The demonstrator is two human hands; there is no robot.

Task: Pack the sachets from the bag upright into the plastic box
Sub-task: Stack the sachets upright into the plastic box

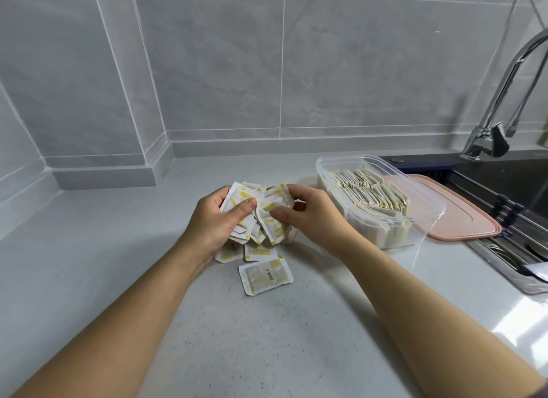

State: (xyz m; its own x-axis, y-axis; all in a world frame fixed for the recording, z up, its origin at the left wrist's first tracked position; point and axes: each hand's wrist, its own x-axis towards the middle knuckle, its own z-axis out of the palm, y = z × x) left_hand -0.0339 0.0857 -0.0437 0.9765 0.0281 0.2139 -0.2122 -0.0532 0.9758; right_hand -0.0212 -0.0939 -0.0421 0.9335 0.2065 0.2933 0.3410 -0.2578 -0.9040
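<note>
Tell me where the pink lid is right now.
In the head view, the pink lid lies flat on the counter at the right, between the plastic box and the sink.

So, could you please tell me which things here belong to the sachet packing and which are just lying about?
Job: bunch of sachets, gripped by left hand and right hand; loose sachets on the counter; plastic box, partly filled with upright sachets.
Lying about: pink lid by the box; tap; sink.
</note>
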